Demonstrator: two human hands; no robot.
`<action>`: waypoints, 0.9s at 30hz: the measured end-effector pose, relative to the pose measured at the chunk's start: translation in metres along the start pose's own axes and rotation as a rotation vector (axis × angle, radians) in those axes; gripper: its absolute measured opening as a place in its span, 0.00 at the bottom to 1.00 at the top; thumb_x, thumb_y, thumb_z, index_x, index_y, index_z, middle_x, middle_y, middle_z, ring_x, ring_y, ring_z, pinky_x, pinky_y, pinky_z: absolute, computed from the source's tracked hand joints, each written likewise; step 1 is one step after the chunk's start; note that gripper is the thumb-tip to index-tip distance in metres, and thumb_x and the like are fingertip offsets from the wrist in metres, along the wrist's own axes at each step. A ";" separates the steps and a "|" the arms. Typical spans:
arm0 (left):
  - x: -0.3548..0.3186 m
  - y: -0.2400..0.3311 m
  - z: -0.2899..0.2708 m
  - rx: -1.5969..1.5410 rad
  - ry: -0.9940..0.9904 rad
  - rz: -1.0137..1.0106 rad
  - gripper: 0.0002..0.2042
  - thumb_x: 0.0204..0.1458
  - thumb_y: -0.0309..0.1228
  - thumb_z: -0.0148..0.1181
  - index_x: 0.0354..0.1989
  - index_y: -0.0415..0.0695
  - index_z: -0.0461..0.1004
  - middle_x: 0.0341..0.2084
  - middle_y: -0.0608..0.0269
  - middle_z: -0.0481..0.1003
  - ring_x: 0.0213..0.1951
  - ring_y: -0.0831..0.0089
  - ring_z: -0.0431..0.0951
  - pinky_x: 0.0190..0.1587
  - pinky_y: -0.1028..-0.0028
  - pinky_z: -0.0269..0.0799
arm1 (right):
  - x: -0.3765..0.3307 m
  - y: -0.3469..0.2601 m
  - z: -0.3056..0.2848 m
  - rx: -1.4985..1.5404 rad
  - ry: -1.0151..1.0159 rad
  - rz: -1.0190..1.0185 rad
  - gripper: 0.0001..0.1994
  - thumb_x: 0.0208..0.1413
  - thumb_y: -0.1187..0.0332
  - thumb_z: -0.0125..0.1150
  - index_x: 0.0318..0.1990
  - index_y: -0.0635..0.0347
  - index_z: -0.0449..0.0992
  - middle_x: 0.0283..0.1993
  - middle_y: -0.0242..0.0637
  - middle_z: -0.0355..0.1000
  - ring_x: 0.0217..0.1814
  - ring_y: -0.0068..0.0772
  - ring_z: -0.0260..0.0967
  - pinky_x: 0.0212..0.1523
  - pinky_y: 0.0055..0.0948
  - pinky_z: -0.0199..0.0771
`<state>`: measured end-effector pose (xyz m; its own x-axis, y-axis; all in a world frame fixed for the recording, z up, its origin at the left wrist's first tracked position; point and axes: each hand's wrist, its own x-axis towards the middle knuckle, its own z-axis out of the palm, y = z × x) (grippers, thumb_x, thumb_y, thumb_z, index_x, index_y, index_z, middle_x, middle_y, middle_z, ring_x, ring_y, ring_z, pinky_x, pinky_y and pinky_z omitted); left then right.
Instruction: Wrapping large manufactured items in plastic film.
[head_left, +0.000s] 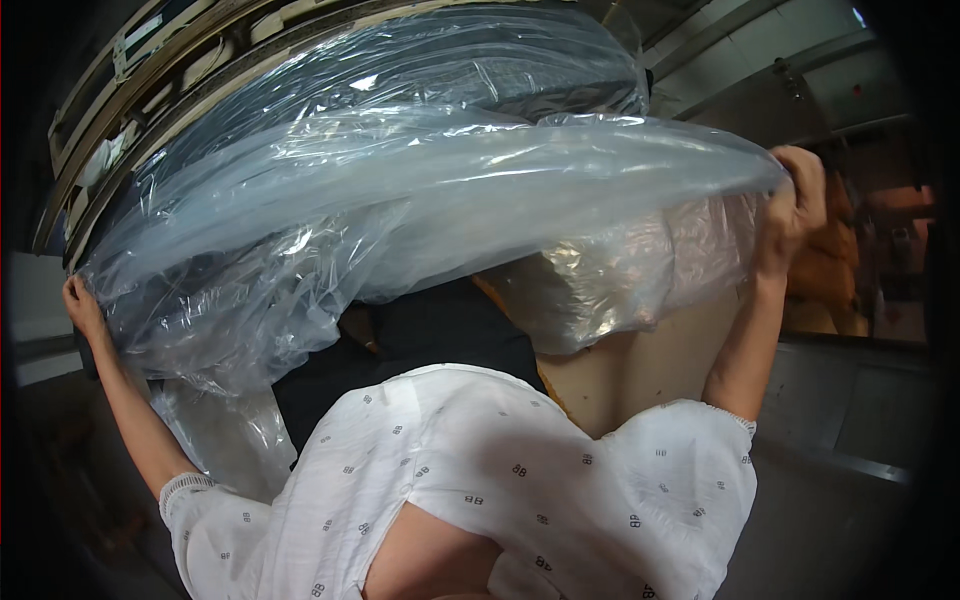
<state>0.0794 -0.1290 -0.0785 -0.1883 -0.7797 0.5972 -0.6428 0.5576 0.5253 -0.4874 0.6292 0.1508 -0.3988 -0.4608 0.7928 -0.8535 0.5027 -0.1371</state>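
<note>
We mark the clear plastic film (480, 165) as the held thing, stretched crosswise above the dark trousers (450, 325): left hand (86, 308) pinching its left end, right hand (793, 205) closed around its right end. We'd guess the wide-apart grip keeps the span taut. Behind it we note a dark plastic-covered pile (400, 72); a shiny crinkled bundle (590, 285) sits below its right half.

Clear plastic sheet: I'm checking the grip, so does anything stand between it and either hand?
Nothing visible does. The left hand holds the clear plastic sheet at its left end, and the right hand grips its right end directly.
</note>
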 end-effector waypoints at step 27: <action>0.007 0.008 0.001 0.086 0.099 0.004 0.16 0.53 0.38 0.53 0.39 0.36 0.72 0.35 0.56 0.74 0.37 0.68 0.73 0.43 0.73 0.66 | -0.214 -0.035 0.324 0.305 -0.734 0.288 0.19 0.45 0.58 0.59 0.41 0.61 0.73 0.39 0.50 0.69 0.44 0.49 0.66 0.44 0.38 0.65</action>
<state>0.0724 -0.1302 -0.0711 -0.1193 -0.7431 0.6585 -0.7044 0.5308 0.4713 -0.4811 0.4735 -0.2066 -0.6411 -0.7564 0.1297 -0.6966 0.5025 -0.5121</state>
